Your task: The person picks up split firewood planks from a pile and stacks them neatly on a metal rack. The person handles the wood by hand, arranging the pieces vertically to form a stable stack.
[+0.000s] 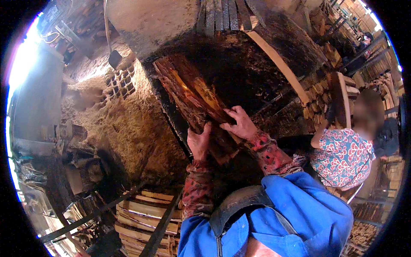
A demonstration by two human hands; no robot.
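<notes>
A rough, reddish-brown slab of wood with bark (pixel 182 96) lies slantwise on a dark, grimy work table (pixel 239 70). Orange-yellow split wood shows along its middle; whether it is one slab or two side by side, I cannot tell. At its near left edge my left hand (pixel 199 143) is closed, thumb on top and the other fingers mostly hidden. My right hand (pixel 240 124) grips the slab's right edge, fingertips over the upper face. Both forearms wear red, dark-spotted sleeves.
Dark hanging strips (pixel 220 15) cover an opening at the far side. A pale board (pixel 278 64) runs along the right. Sawdust (pixel 128 115) is heaped left, near a shovel (pixel 114 59). Stacked boards (pixel 145 214) stand near left. A person in a patterned top (pixel 342 156) is close right.
</notes>
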